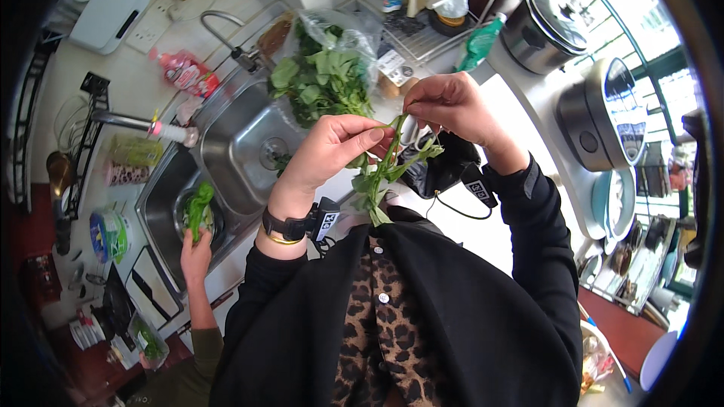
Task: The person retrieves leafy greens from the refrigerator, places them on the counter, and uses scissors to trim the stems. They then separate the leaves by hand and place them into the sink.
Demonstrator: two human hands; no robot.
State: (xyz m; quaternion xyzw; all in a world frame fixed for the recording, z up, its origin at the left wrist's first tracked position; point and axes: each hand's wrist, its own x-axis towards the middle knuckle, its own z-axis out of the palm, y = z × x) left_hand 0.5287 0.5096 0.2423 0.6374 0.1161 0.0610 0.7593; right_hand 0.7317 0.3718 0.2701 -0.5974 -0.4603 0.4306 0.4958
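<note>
A leafy green stem [392,152] hangs between my two hands, its leaves drooping toward my chest. My left hand [335,149] pinches it partway along with thumb and fingers. Higher up, my right hand [452,105] grips its top end between closed fingertips. Just beyond my left hand, a heap of leafy greens [328,79] spills from a clear plastic bag [362,34] beside the sink. A black bag [445,162] lies below my right hand, partly covered by the leaves.
Left of me is a double steel sink [237,132] with a faucet [181,134]. A co-worker's hand [196,255] holds a green vegetable [199,207] over the nearer basin. A cutting board with a knife [153,295], a rice cooker [601,117] and a pot [539,30] stand around.
</note>
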